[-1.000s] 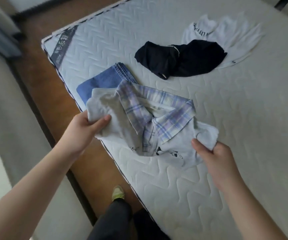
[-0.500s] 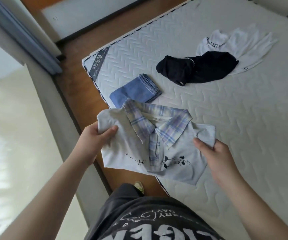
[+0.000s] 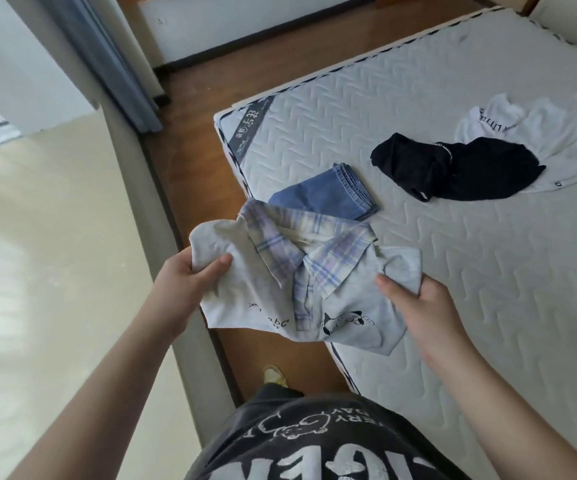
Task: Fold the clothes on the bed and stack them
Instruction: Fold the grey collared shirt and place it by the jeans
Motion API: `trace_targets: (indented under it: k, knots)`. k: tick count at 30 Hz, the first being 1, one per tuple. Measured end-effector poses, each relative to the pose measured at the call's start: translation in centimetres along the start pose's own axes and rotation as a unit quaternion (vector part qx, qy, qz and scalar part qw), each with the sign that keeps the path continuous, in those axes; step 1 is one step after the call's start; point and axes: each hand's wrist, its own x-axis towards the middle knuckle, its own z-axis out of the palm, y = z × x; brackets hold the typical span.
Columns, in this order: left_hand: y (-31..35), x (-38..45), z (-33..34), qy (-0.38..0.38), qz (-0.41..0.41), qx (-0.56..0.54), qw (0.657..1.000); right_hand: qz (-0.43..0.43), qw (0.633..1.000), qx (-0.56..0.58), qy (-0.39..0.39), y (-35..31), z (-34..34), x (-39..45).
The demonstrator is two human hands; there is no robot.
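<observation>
I hold a pale grey-blue shirt (image 3: 349, 299) with a plaid collar and a small cartoon print, partly folded, in the air over the mattress's near-left edge. My left hand (image 3: 190, 282) grips its left shoulder and my right hand (image 3: 415, 306) pinches its right shoulder. Just beyond it, folded blue jeans (image 3: 325, 195) lie on the mattress (image 3: 488, 271). Further right, a crumpled black garment (image 3: 453, 168) lies partly over a spread white one (image 3: 540, 129).
A strip of brown wooden floor (image 3: 190, 143) runs along the bed's left side, bounded by a low pale ledge. A blue-grey curtain (image 3: 107, 57) hangs at the upper left. My foot in a yellow slipper (image 3: 275, 374) stands on the floor below the shirt.
The shirt has been lifted off the mattress and drawn back toward me over the bed's edge; both hands keep their hold. The view has pulled back from the bed.
</observation>
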Motion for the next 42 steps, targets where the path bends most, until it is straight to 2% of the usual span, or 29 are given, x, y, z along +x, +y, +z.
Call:
trace_targets:
  k: [9,19,25,34,42]
  knots:
    - [0.7,4.2,-7.1,0.04,-0.005,-0.033,0.999,-0.003,1.0,-0.011,-0.022,-4.4,7.2,5.8]
    - [2.0,10.7,-8.4,0.108,-0.042,-0.045,0.992,-0.003,0.997,-0.039,-0.063,-7.0,12.7,15.7]
    - [4.4,15.8,-10.3,0.163,-0.047,-0.051,0.984,-0.027,0.989,-0.071,-0.128,-9.5,17.1,23.5]
    - [6.1,21.3,-15.6,0.244,-0.044,-0.074,0.966,-0.082,0.976,-0.079,-0.186,-15.3,26.5,31.6]
    - [6.0,28.6,-25.0,0.227,-0.036,-0.058,0.971,-0.102,0.967,-0.099,-0.212,-18.3,38.3,36.9]
